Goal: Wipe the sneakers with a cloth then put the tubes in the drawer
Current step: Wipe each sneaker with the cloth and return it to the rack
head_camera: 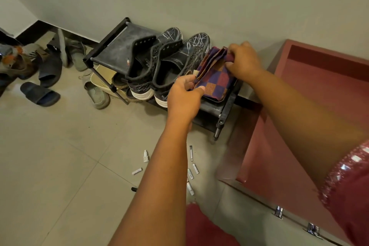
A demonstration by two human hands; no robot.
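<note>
Two black high-top sneakers (159, 62) with white scribbles stand side by side on top of a black shoe rack (113, 46). To their right lies a folded checked cloth (214, 78) in purple, red and orange. My left hand (184, 96) pinches the cloth's near left edge. My right hand (242, 60) grips its far folded end. Several small white tubes (192, 168) lie scattered on the tiled floor below the rack, partly hidden by my left forearm. A dark red drawer (319, 90) stands pulled open at the right.
Slippers and sandals (46, 78) lie heaped on the floor at the left, and more shoes sit on the rack's lower shelf. A grey wall runs behind the rack. Two metal handles (279, 211) show on the drawer front at the lower right.
</note>
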